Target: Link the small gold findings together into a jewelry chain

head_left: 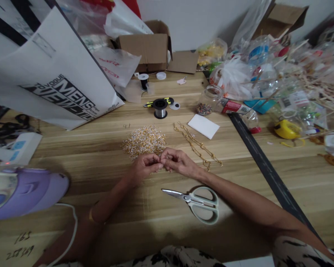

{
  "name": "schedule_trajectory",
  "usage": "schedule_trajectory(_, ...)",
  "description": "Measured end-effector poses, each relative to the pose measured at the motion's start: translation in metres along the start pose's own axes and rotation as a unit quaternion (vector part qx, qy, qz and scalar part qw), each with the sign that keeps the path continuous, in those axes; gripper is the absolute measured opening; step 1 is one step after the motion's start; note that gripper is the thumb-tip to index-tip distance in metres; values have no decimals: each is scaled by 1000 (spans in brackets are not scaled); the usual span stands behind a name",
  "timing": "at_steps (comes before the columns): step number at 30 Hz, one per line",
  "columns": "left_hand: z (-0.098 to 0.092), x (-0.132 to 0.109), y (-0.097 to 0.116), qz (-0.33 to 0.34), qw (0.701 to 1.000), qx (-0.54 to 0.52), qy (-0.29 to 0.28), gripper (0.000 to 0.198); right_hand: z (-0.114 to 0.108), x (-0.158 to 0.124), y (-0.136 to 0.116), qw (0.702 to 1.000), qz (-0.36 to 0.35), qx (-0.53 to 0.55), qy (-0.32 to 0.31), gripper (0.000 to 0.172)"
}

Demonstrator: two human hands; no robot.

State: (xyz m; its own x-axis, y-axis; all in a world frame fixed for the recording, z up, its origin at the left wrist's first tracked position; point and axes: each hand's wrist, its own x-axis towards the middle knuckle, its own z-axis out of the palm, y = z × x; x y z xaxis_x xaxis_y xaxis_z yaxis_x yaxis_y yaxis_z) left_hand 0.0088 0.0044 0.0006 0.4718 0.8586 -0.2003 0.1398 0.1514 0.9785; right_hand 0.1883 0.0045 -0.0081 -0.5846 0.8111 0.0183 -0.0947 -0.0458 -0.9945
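My left hand [146, 165] and my right hand [179, 162] meet at the near edge of a pile of small gold and clear beads or charms [144, 140]. Both are closed in a pinch, fingertips together. Whatever lies between the fingertips is too small to make out. To the right of my right hand lie gold chains [196, 146] with small beads along them. Scissors [196, 202] with pale handles rest below my right hand, blades pointing left.
Behind the pile stand a wire spool [160, 109], a black thread spool [143, 81] and a bead jar [208, 100]. A white pad [203, 126] lies nearby. A large paper bag [61, 74] and a purple appliance [30, 189] are left; plastic bottles and a tape measure [288, 129] crowd the right.
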Motion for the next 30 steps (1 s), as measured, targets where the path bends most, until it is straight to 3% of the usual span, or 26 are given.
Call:
schedule_trajectory(7,0,-2,4,0,1000,-13,7,18,1,-1,-4,1000,-1,5,-6,24)
schedule_trajectory(16,-2,-2,3,16,998,-3,59,17,-2,1,-5,998,22,-50,15,20)
schedule_trajectory(30,-6,-1,-2,13,999,16,50,17,-6,1,-4,998,2,-62,-16,17)
